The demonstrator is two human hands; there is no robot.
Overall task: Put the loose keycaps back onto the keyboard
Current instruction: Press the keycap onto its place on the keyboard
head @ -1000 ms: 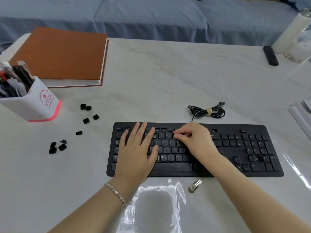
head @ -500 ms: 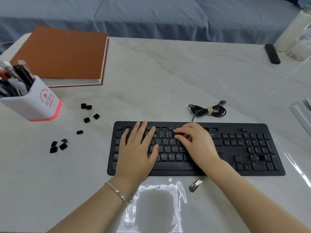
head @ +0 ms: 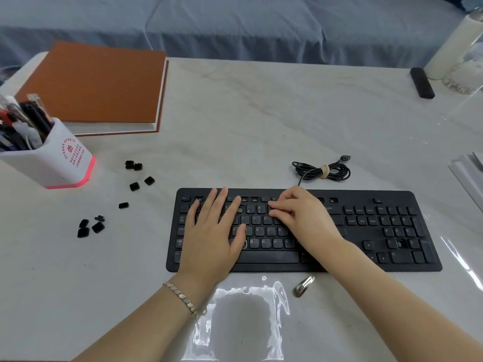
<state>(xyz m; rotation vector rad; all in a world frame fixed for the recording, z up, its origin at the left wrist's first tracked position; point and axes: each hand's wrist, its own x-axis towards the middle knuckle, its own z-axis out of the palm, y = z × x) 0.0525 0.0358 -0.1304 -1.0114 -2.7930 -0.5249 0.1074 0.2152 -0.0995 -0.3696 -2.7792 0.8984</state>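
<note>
Hands unchanged in place since a second ago, apart from each other. Left hand (head: 211, 236): flat, fingers straight and spread, palm down on the left half of the keyboard (head: 379, 231), a matte black low slab. Right hand (head: 303, 218): fingers curled, tips bunched on the number row; whether a cap lies under them cannot be told. Loose keycaps (head: 134, 186): nine small black squares, scattered on the pale veined table (head: 261, 126) left of the keyboard.
</note>
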